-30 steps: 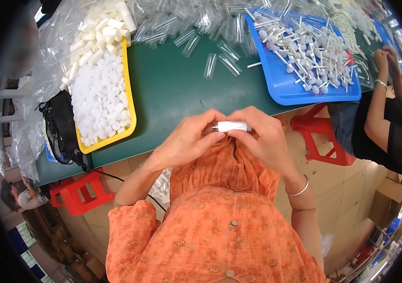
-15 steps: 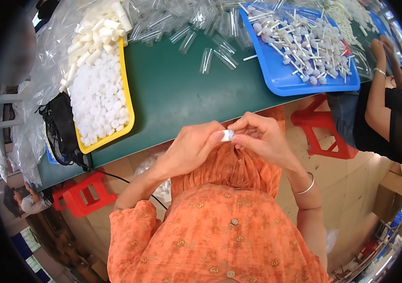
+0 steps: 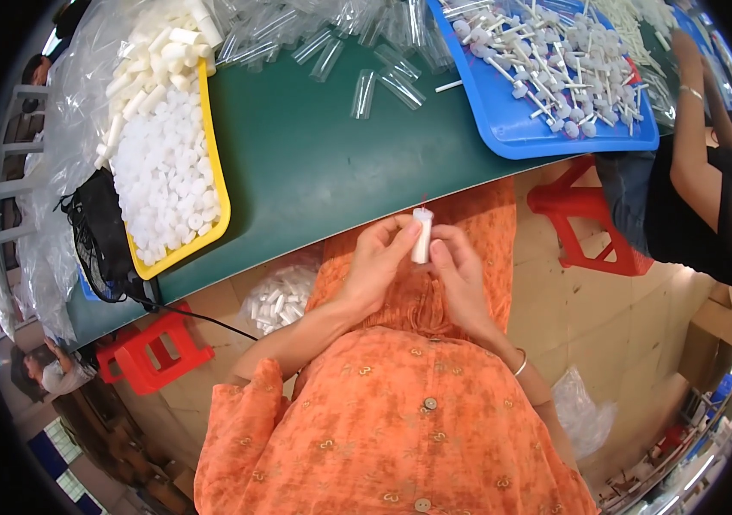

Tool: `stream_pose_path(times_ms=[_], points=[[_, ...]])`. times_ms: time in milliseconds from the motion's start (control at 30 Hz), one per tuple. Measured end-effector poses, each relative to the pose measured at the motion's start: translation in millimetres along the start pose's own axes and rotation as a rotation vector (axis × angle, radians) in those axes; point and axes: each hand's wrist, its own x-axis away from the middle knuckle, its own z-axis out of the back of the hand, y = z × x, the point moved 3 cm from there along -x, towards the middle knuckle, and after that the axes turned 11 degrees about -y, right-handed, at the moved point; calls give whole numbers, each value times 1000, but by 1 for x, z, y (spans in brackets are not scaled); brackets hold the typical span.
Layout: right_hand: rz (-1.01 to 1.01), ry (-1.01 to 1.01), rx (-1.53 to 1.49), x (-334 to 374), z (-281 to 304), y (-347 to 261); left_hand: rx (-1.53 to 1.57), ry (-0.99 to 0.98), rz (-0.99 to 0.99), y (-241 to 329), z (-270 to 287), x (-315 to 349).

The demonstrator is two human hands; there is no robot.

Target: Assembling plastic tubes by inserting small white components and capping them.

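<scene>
A short white cylinder [image 3: 421,245] with a paler, translucent-looking cap on its upper end stands nearly upright between my hands, just off the table's near edge. A thin red line shows at its top; what that is I cannot make out. My left hand [image 3: 374,268] pinches the cylinder from the left, thumb along its upper side. From the right, the bent fingers and thumb of my right hand [image 3: 464,283] close on its lower part. Both hands are above the orange cloth [image 3: 490,257] over my lap.
On the green table [image 3: 297,163] stand a yellow tray [image 3: 223,202] of small white caps and white cylinders, and a blue tray [image 3: 503,142] of white sticks with round pieces. Clear tubes [image 3: 364,94] lie between. Red stools [image 3: 160,348] flank me. Another person's arm [image 3: 694,146] is at right.
The white cylinder has turned from lying sideways to nearly upright, and more of it shows. My right hand has moved lower and my left hand has shifted right.
</scene>
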Motion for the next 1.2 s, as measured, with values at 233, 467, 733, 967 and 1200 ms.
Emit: stream_pose_path(times_ms=[233, 467, 733, 967, 1200], points=[[-221, -117, -686, -9, -28, -9, 79, 125, 254, 10, -7, -1], [-363, -153, -725, -21, 0, -19, 230, -8, 42, 14, -12, -12], [-421, -178, -714, -14, -10, -24, 296, 13, 35, 14, -5, -5], [-462, -211, -1045, -17, -10, -21, 315, -82, 116, 17, -3, -2], [496, -204, 1000, 0, 15, -83, 282, -13, 51, 37, -14, 24]])
